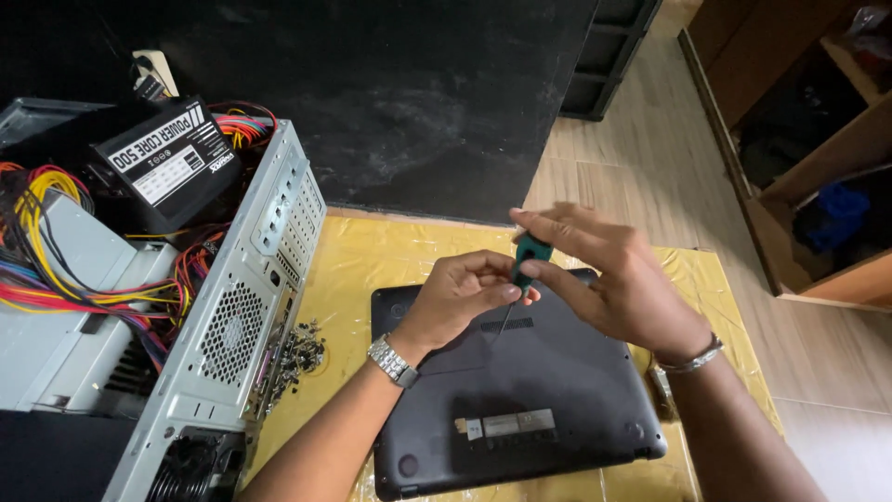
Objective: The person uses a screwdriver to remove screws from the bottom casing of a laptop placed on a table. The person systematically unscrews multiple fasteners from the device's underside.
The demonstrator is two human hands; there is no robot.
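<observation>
A dark grey laptop [548, 409] lies bottom side up on a yellow sheet [372, 256]. Above it, both hands hold a small screwdriver with a green handle [530, 256], its thin shaft pointing down toward the laptop's vent slots. My right hand [609, 274] pinches the handle from the right with thumb and forefinger. My left hand [465, 293], with a metal watch on its wrist, curls around the lower part of the tool from the left.
An open metal computer case [232, 325] stands at the left with coloured cables and a black power supply [167, 163] on top. Several small screws [302, 353] lie beside it. A black wall panel is behind, wooden shelving [818, 186] at the right.
</observation>
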